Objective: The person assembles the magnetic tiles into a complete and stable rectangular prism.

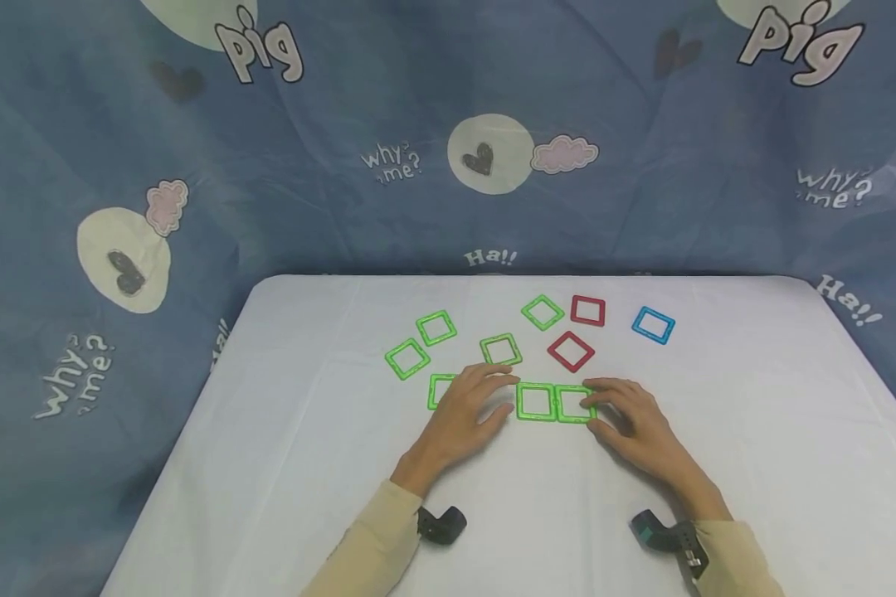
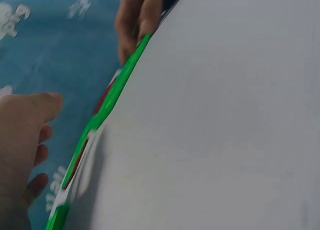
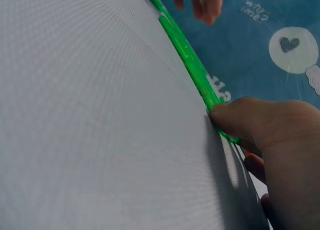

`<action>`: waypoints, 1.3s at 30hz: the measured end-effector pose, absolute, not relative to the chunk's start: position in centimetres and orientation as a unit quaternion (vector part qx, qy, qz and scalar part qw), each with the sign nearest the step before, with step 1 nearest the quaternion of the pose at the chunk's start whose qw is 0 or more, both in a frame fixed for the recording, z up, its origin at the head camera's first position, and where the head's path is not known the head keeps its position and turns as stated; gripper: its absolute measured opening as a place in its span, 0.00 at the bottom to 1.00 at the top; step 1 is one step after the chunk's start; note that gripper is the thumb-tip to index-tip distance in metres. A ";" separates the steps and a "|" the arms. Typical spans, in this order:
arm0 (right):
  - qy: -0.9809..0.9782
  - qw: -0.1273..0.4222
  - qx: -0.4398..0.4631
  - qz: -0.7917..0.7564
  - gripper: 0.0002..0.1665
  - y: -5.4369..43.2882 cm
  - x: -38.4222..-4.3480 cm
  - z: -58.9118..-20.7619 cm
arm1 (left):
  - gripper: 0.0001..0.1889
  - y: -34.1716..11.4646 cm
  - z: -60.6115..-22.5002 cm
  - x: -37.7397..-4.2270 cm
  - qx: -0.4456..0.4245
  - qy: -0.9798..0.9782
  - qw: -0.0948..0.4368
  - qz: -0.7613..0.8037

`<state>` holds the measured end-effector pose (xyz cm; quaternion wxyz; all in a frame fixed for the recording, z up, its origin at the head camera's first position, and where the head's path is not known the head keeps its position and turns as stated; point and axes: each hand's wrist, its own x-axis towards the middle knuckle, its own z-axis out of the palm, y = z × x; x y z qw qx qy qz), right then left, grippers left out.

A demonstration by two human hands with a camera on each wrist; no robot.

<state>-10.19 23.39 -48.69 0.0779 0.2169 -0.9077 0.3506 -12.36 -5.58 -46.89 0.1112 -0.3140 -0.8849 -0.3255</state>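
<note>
Two green square frames lie flat side by side on the white table, their edges meeting: a left one and a right one. My right hand pinches the right frame at its outer side; in the right wrist view the thumb presses the near edge of that green frame. To the left of the pair, my left hand hovers with fingers spread and a gap between thumb and fingertips, holding nothing. Beneath it, another green frame is partly hidden.
Farther back lie loose green frames, two red frames and a blue frame at the right. One green frame sits just beyond my left fingertips. A printed blue cloth hangs behind the table's far edge.
</note>
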 end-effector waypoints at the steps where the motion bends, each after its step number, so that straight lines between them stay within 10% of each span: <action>1: -0.908 0.079 0.216 0.351 0.18 23.4 -10.2 -48.7 | 0.19 -6.1 -46.9 -12.5 -0.307 -0.889 0.104 -0.323; 39: -0.909 0.079 0.215 0.348 0.18 23.4 -10.4 -48.9 | 0.30 -12.3 -47.2 -13.3 -0.250 -0.929 0.031 -0.272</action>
